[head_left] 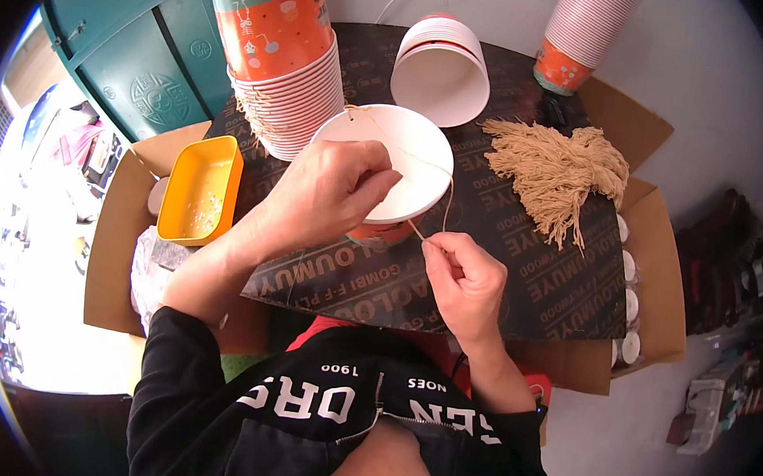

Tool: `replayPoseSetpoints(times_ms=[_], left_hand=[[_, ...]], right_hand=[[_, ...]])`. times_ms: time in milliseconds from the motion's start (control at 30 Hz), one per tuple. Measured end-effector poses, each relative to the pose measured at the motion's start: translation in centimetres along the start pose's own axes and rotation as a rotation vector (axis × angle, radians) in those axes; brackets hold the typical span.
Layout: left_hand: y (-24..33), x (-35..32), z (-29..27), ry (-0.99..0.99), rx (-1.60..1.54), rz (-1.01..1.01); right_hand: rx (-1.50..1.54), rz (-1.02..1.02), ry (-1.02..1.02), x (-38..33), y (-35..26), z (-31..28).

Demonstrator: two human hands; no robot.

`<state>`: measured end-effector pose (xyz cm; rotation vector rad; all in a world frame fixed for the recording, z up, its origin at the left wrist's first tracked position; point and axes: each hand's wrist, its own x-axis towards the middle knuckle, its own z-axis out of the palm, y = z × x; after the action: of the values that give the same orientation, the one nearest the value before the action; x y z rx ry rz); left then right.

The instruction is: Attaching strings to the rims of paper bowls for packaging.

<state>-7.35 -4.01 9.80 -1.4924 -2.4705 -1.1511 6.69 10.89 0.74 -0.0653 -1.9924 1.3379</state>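
Note:
A paper bucket with a white inside stands upright in front of me, its orange outer side partly showing below the rim. Over its opening is my left hand, fingers curled closed; whatever they grip is hidden. My right hand pinches a thin tan string just outside the near right rim. More of this string crosses the inside of the bucket and loops over its right edge. A bit of string also shows at a point on the far left rim.
Left stands a tall stack of buckets with strings hanging from its side. A yellow tray holds small bits. Nested buckets lie on their side behind. A bundle of tan strings lies right; another stack stands beyond. Cardboard boxes flank the dark board.

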Motion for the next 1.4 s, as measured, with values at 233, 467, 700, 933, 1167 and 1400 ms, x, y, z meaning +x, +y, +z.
replayPoseSetpoints(times_ms=[233, 467, 700, 933, 1167, 1400], left_hand=[[-1.8, 0.7, 0.3, -0.106, -0.037, -0.012], [-2.2, 0.8, 0.7, -0.163, -0.034, -0.055], [-2.3, 0.8, 0.7, -0.201, -0.003, -0.036], [-2.7, 2.0, 0.3, -0.3, -0.034, 0.043], [-3.3, 3.8, 0.7, -0.583, -0.151, 0.106], [-2.3, 2.0, 0.4, -0.385, -0.142, -0.028]], right_hand=[[-0.154, -0.089, 0.015, 0.1, -0.1, 0.2], [-0.174, -0.041, -0.016, 0.1, -0.1, 0.3], [-0.186, -0.062, -0.014, 0.5, 0.0, 0.5], [-0.217, -0.098, -0.013, 1.1, 0.4, 0.7], [-0.192, -0.132, 0.019, 1.6, 1.0, 1.6], [-0.195, -0.111, 0.0, 1.6, 0.7, 1.2]])
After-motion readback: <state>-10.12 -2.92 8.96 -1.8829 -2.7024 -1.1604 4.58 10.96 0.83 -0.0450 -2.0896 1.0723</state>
